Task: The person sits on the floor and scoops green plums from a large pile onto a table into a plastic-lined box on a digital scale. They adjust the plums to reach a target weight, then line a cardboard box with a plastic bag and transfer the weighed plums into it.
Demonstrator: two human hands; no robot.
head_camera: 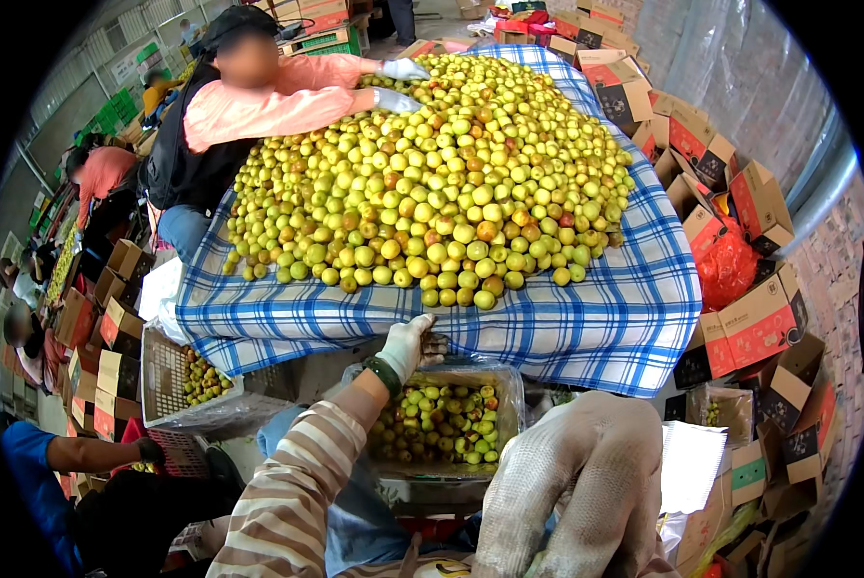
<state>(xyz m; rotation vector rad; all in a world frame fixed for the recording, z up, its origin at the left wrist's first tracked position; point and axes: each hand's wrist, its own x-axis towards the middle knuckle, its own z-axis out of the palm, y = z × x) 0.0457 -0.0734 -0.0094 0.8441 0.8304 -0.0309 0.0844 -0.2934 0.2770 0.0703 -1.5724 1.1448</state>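
Note:
My left hand [409, 345], in a pale work glove with dark, stained fingers, pinches the near edge of a blue-and-white checked cloth [584, 318]. On that cloth lies a large heap of yellow-green jujubes [432, 188], some flushed reddish brown. Below my left wrist stands a plastic-lined crate [510, 404] partly filled with more jujubes [439, 423], many browner than those in the heap. My right hand [576, 477], also gloved, looms close to the camera with its fingers bent downward. Nothing shows in it, though its palm side is hidden.
Across the heap, a co-worker in pink sleeves rests two gloved hands [401, 85] on the fruit. Cartons [750, 325] crowd the right side, with a red plastic bag [724, 264] among them. At left stands a pale crate [168, 383] holding fruit; a blue-sleeved person [31, 462] sits nearby.

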